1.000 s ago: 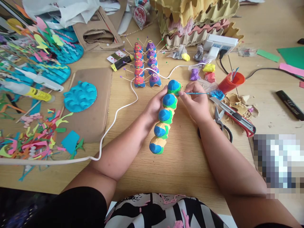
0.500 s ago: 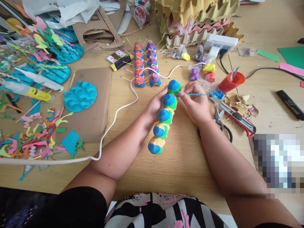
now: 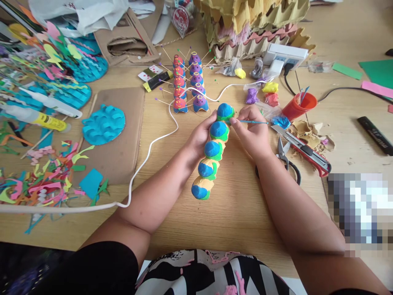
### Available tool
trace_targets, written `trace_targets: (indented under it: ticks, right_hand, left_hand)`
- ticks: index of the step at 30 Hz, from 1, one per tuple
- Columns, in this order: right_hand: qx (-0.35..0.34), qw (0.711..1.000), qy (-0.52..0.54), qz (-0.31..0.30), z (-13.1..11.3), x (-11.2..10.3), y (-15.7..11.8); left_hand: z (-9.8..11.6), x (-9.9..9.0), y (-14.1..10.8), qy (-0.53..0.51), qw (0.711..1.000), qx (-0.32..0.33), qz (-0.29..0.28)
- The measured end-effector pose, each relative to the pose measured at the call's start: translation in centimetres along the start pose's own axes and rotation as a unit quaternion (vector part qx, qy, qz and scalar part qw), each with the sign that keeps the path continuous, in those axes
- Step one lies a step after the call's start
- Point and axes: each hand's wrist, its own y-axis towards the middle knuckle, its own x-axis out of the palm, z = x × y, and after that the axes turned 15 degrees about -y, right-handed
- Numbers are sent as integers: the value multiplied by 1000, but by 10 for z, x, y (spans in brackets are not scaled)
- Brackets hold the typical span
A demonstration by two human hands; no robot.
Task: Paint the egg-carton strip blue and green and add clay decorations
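Observation:
A strip of egg-carton cups (image 3: 213,150), coloured blue on the tops and green around the sides over a tan base, is held above the table by my left hand (image 3: 202,133). That hand is closed on the strip's far left side, its fingertips hidden behind the cups. My right hand (image 3: 252,129) pinches a thin blue stick tool (image 3: 253,121), whose tip meets the green band near the farthest cup. Beyond the strip stand a red-and-blue row of cups (image 3: 179,84) and a purple-and-blue row (image 3: 198,84) with faces and pins.
Right of my hands lie a utility knife (image 3: 302,148), scissors (image 3: 284,153), an orange cup (image 3: 299,105) and clay lumps (image 3: 252,96). A white cable (image 3: 147,157) crosses the table. Paper scraps (image 3: 43,176) and cardboard (image 3: 129,143) lie left; egg trays (image 3: 254,24) are stacked behind.
The blue stick tool has shifted slightly left in my right hand, toward the far cup. My left hand and the strip stay almost still.

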Motion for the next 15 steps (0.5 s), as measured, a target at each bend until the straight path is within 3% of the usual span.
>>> trace_targets:
  ticks: [15]
  right_hand:
    - [16,1000,18,-13,-4,-1,-1]
  left_hand:
    - [-5,-5,7,-9,999,23,-21]
